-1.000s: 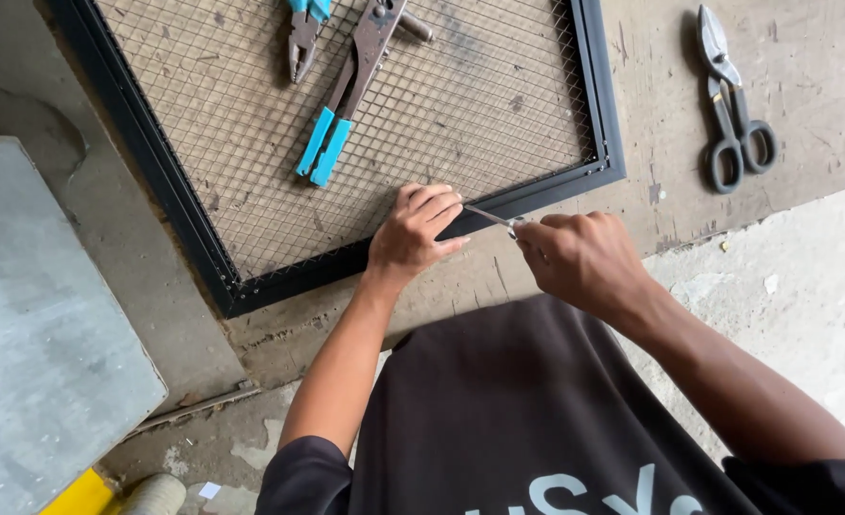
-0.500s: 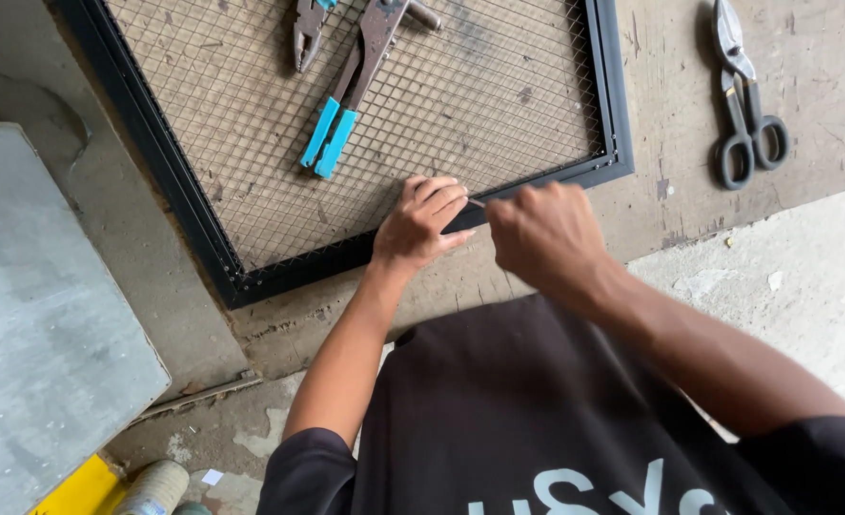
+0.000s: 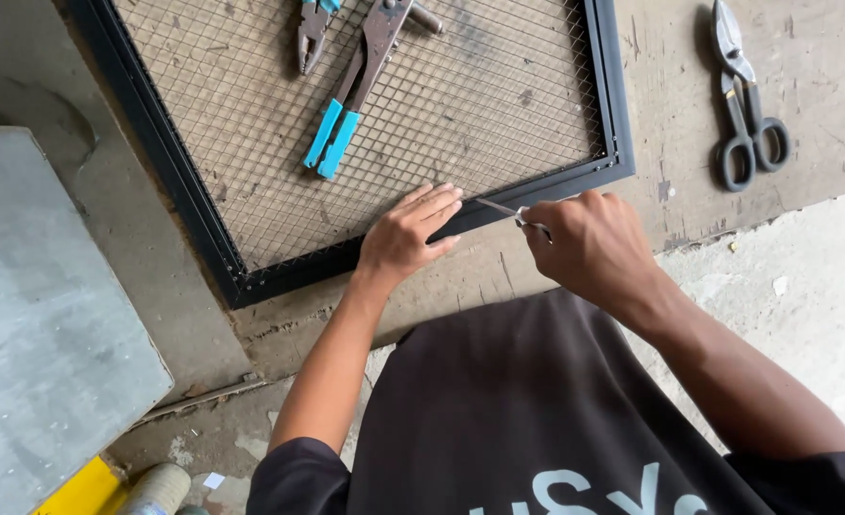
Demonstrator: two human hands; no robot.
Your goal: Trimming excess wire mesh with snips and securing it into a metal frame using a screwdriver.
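Hands meet at the near edge of a dark metal frame point(image 3: 193, 205) filled with wire mesh point(image 3: 422, 105), which lies flat on the concrete floor point(image 3: 823, 57). Left hand point(image 3: 405, 234) rests on that edge with its fingers stretched out flat and close together, tips over the mesh, gripping nothing. Right hand point(image 3: 589, 238) is curled tight around a thin metal pin point(image 3: 500, 208), whose tip points toward the left fingertips, just above the frame's rail. On the mesh, farther off, lie a riveter with blue grips point(image 3: 351, 100) and pliers point(image 3: 310, 29) beside it. Tin snips point(image 3: 748, 105) lie on the floor, well apart to the right. A grey slab point(image 3: 36, 315) sits at the left.
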